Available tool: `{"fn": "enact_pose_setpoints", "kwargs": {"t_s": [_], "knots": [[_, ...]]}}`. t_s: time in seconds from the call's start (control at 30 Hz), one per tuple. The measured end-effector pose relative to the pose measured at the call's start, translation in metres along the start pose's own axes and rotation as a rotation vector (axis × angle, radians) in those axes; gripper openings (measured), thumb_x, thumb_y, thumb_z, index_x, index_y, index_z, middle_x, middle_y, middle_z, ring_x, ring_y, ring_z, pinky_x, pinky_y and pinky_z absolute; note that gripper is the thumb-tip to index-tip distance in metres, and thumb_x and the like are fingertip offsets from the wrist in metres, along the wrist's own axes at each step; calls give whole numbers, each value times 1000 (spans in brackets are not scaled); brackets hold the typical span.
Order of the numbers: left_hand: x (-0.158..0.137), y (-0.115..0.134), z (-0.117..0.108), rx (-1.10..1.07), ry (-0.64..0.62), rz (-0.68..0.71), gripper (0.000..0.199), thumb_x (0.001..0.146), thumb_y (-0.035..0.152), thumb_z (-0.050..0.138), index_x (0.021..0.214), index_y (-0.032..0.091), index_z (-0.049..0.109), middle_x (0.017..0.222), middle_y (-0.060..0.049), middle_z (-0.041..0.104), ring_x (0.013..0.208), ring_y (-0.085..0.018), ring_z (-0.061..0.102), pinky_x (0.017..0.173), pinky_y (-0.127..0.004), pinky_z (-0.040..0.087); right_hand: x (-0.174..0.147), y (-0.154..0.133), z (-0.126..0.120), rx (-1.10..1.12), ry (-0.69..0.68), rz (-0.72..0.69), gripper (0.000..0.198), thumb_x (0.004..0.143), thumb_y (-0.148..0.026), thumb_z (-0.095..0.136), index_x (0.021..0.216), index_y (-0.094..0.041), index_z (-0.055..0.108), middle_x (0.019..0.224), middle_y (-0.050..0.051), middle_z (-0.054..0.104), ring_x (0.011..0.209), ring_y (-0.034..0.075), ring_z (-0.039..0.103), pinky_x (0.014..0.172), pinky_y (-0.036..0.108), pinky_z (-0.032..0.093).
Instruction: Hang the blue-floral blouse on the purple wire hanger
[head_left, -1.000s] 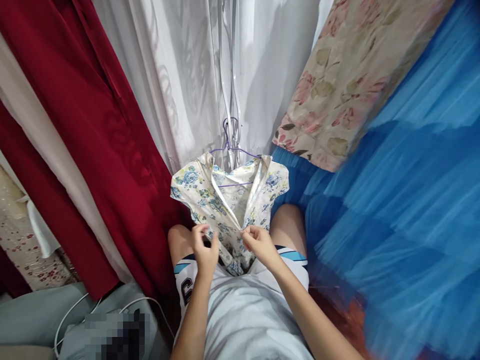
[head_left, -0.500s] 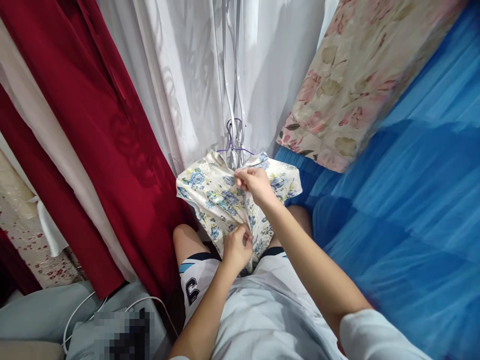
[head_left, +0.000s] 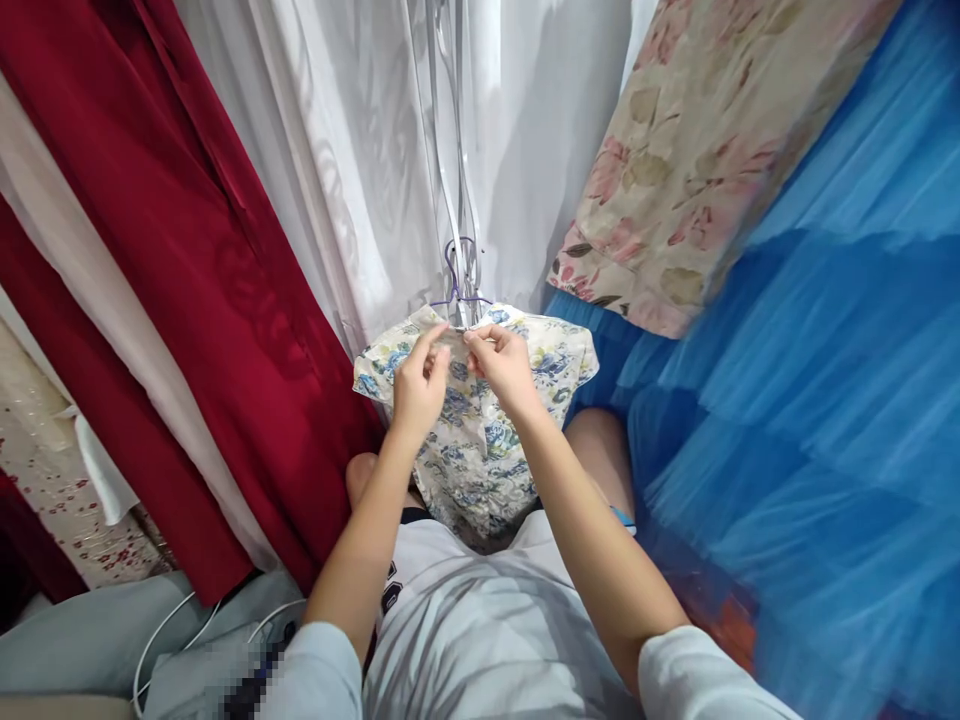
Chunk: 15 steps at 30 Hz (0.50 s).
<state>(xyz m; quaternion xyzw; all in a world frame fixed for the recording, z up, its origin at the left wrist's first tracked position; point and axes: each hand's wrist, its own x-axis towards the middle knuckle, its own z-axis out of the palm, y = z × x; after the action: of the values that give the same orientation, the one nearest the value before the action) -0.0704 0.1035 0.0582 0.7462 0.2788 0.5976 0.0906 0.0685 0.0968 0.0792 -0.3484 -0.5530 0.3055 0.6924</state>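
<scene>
A cream short-sleeved floral blouse (head_left: 480,480) with blue flowers hangs on a purple hanger (head_left: 452,275), its lower part spreading down between my knees. At the front of its neckline, my right hand (head_left: 504,365) pinches the edge between thumb and fingers. Just left of it, my left hand (head_left: 420,390) is raised at the same neckline, its index finger stretched toward the edge and its thumb apart. Whether that fingertip touches the fabric is hard to make out. The hanger's hook meets several white straps (head_left: 450,180) that run down from above.
Red drapes (head_left: 225,300) hang close on the left and white curtains (head_left: 375,150) behind the blouse. On the right are a pink-flowered cloth (head_left: 660,200) and a blue tulle garment (head_left: 787,400). A white cable (head_left: 154,640) lies on grey fabric at lower left.
My left hand has left the lower front of the blouse and moved up to the neckline beside my right hand. The blouse front now hangs flatter.
</scene>
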Motion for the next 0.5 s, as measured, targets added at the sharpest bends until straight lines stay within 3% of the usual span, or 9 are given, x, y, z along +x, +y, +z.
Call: {"fn": "enact_pose_setpoints", "kwargs": {"t_s": [0.07, 0.17, 0.4, 0.5], "knots": [[29, 1, -4, 54, -74, 88, 20, 97, 29, 51, 108, 21, 66, 91, -4, 68, 81, -16, 65, 74, -27, 50, 3, 2, 0, -70, -20, -31, 23, 81, -38, 64, 73, -19, 56, 46, -3, 56, 40, 10, 44, 44, 23, 34], [45, -3, 2, 158, -142, 143, 14, 96, 25, 52, 94, 19, 64, 88, -4, 68, 82, -17, 65, 75, -28, 49, 5, 9, -1, -159, -6, -30, 23, 80, -38, 64, 70, -19, 54, 46, -2, 55, 41, 11, 47, 46, 23, 35], [49, -8, -5, 312, -334, 240, 9, 94, 20, 53, 95, 18, 61, 92, -6, 67, 85, -20, 64, 78, -30, 48, -3, 22, -2, -73, 36, 11, 26, 81, -42, 63, 72, -20, 52, 46, -5, 48, 40, 10, 40, 44, 23, 30], [54, 1, -12, 370, -338, 292, 8, 94, 20, 52, 93, 18, 60, 89, -5, 65, 82, -19, 63, 76, -30, 47, 0, 23, 1, -82, 19, -24, 23, 83, -40, 60, 73, -21, 51, 46, -5, 48, 41, 10, 39, 44, 23, 28]]}}
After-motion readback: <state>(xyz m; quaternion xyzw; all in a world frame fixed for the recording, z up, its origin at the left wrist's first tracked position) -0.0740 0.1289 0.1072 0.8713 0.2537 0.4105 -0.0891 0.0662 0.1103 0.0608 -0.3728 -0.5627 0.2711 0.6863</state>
